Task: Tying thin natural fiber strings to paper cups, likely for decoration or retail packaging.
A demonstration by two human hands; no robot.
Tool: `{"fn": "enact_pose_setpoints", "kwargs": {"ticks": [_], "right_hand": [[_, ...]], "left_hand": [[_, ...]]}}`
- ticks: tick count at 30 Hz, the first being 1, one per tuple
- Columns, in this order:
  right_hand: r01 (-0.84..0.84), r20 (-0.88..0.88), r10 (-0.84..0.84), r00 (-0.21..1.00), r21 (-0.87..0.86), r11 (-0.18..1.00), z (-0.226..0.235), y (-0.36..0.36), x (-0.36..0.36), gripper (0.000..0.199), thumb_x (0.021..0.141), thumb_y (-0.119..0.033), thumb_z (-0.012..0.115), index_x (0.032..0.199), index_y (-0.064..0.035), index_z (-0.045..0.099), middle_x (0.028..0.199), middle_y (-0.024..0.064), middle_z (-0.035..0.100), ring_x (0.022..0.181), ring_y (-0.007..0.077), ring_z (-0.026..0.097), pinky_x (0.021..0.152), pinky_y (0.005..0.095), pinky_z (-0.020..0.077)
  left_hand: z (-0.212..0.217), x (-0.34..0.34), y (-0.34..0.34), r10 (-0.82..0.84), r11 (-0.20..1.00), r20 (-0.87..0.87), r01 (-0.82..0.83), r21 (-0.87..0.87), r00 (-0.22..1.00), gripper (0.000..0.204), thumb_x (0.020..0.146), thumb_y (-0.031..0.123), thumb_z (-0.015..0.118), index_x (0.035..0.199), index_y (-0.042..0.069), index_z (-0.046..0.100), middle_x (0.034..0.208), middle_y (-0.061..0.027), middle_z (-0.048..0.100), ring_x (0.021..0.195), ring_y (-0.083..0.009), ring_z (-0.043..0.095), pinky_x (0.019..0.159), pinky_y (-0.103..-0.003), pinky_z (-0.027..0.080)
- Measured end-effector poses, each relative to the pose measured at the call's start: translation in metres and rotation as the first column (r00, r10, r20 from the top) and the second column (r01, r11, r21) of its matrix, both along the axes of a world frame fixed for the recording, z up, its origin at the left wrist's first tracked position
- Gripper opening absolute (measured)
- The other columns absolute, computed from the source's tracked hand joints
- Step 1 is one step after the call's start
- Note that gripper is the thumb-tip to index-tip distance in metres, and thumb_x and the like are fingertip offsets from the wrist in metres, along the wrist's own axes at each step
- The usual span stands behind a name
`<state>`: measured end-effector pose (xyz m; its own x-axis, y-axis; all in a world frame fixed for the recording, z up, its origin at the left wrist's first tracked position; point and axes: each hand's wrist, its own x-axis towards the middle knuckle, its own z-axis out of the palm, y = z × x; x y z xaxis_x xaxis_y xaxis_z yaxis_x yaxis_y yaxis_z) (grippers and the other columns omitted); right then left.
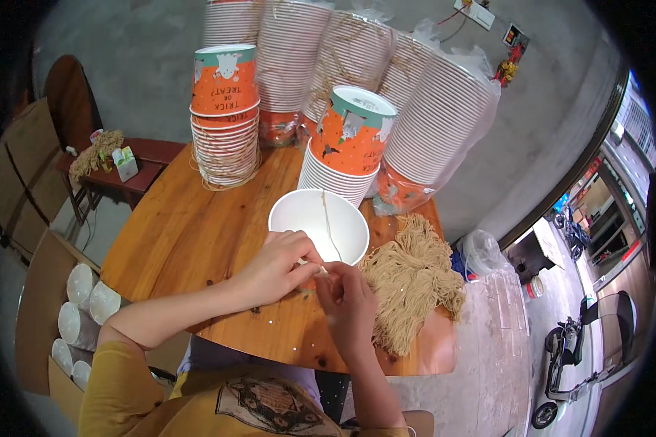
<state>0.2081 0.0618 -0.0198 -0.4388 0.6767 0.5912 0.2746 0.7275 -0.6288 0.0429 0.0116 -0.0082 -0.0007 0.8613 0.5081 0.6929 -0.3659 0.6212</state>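
A white-lined paper bucket (pixel 291 215) lies tipped on the wooden table, its open mouth facing up toward me. One thin tan cord (pixel 326 211) runs across its inside and over the near rim. At that rim my left hand (pixel 288 264) and my right hand (pixel 348 295) meet, fingertips pinched together around the cord. The exact hold is small and partly hidden by the fingers. Just right of my right hand spreads a loose heap of tan cords (pixel 412 280). Behind the bucket rises a stack of upside-down orange paper buckets (pixel 350 138).
Another bucket stack (pixel 226 109), with cords hanging round it, stands at the table's (pixel 175 233) back left. Tall plastic-wrapped stacks (pixel 441 109) line the wall. A carton (pixel 40 313) of wrapped stacks sits at lower left; a red bench (pixel 157 156) stands beyond. A scooter (pixel 565 349) is at right.
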Motion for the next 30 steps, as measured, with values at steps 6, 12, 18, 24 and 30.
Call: {"fn": "enact_pose_setpoints", "kwargs": {"ticks": [6,12,18,24,30], "right_hand": [[0.021,0.008,-0.022,1.0,0.106,0.994,-0.002,0.001,0.0,0.018,0.08,-0.006,0.072,0.095,-0.0057,0.06,0.066,0.0049,0.051,0.054,0.0159,0.05,0.051,0.0305,0.0413],[0.022,0.038,-0.027,0.999,0.132,0.991,-0.004,0.002,0.0,0.018,0.078,-0.004,0.07,0.091,-0.0072,0.058,0.069,0.0055,0.055,0.057,0.0177,0.055,0.052,0.0311,0.044],[0.011,0.111,-0.013,0.994,0.019,1.0,-0.006,0.0,0.004,0.019,0.079,-0.004,0.07,0.093,-0.0068,0.057,0.071,0.0059,0.055,0.057,0.0189,0.055,0.053,0.0304,0.0448],[-0.189,0.146,0.176,0.973,0.074,0.979,0.014,0.029,0.02,0.019,0.081,-0.003,0.068,0.097,-0.006,0.058,0.075,0.008,0.056,0.061,0.021,0.057,0.056,0.0322,0.0477],[-0.329,0.265,0.25,0.931,0.322,0.888,0.033,0.056,-0.003,0.017,0.081,-0.006,0.065,0.095,-0.0082,0.057,0.081,0.0127,0.053,0.075,0.0344,0.059,0.063,0.0437,0.0498]], "left_hand": [[-0.001,0.0,0.0,-0.006,0.999,0.011,0.006,0.031,1.0,0.006,0.087,0.012,0.061,0.087,0.007,0.059,0.088,-0.0053,0.059,0.093,-0.0239,0.056,0.089,-0.037,0.036],[0.005,0.001,-0.002,-0.008,1.0,-0.012,0.008,0.022,1.0,0.005,0.086,0.011,0.06,0.086,0.007,0.058,0.085,-0.0057,0.057,0.09,-0.024,0.056,0.087,-0.037,0.036],[0.003,-0.001,-0.003,0.027,0.999,-0.008,-0.027,0.026,1.0,0.006,0.085,0.011,0.06,0.084,0.007,0.056,0.083,-0.0055,0.056,0.085,-0.0233,0.056,0.086,-0.037,0.036],[0.002,-0.013,-0.01,0.036,0.997,0.036,-0.034,-0.065,0.999,0.009,0.083,0.012,0.061,0.09,0.011,0.056,0.086,-0.0031,0.055,0.098,-0.0212,0.051,0.099,-0.041,0.028],[-0.008,-0.034,-0.015,-0.102,0.995,-0.247,0.102,-0.009,0.964,0.019,0.074,0.004,0.058,0.091,0.011,0.056,0.092,-0.0037,0.052,0.102,-0.0236,0.048,0.106,-0.045,0.021]]}}
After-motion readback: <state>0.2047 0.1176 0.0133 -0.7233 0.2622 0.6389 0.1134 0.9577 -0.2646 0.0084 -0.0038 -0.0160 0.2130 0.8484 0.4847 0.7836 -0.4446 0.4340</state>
